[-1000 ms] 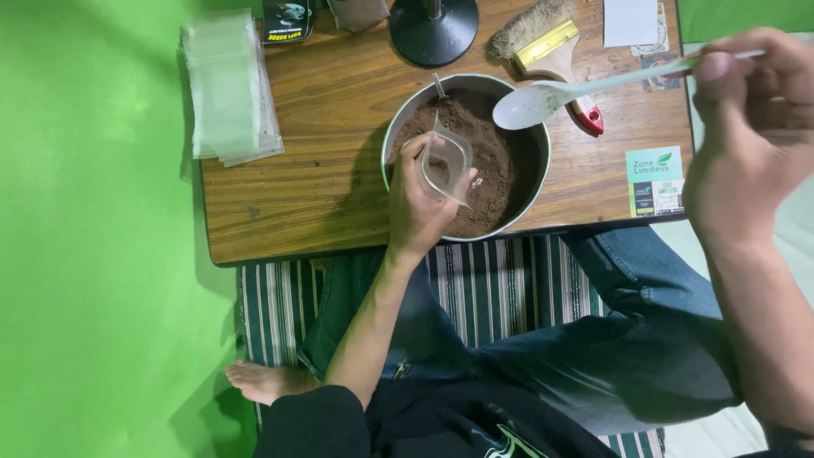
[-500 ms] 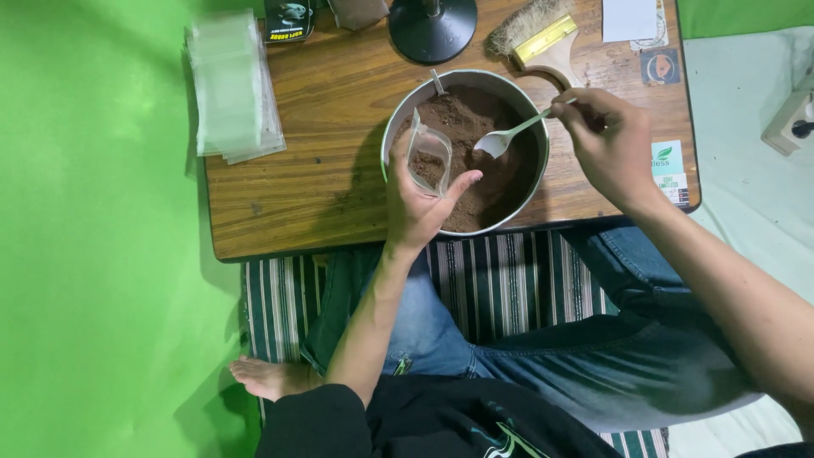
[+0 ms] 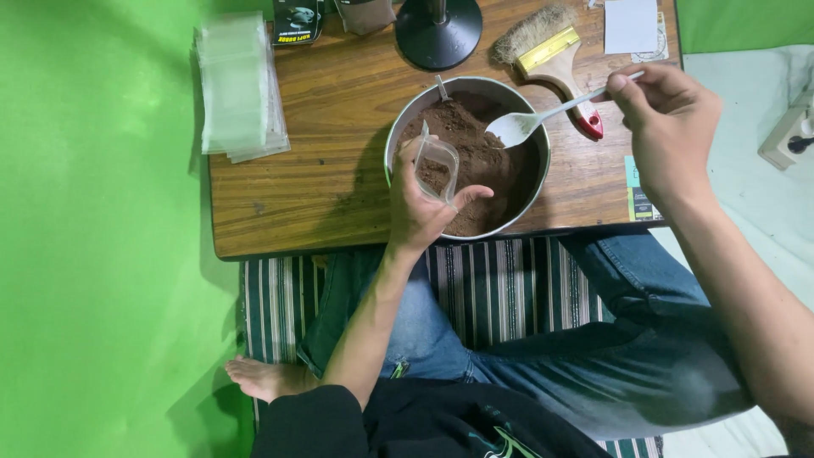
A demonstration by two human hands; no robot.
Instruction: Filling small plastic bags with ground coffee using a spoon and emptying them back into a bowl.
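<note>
A round metal bowl (image 3: 398, 140) of brown powder sits on a low wooden table (image 3: 322, 161). My left hand (image 3: 415, 208) holds a small clear plastic pouch (image 3: 437, 168) open over the bowl, with some brown powder inside it. My right hand (image 3: 670, 127) grips the handle of a white plastic spoon (image 3: 530, 121). The spoon's head hangs over the bowl's right side, just above the powder and to the right of the pouch.
A stack of clear pouches (image 3: 237, 85) lies at the table's left end. A paintbrush with a red handle (image 3: 551, 55), a black round stand base (image 3: 438, 32), a white card (image 3: 632, 25) and small packets lie at the back. A wall socket (image 3: 788, 140) is on the right.
My right hand came down from high up with the spoon, dipped it into the bowl, and has now drawn back right with the spoon over the powder. The left hand stayed with the pouch.
</note>
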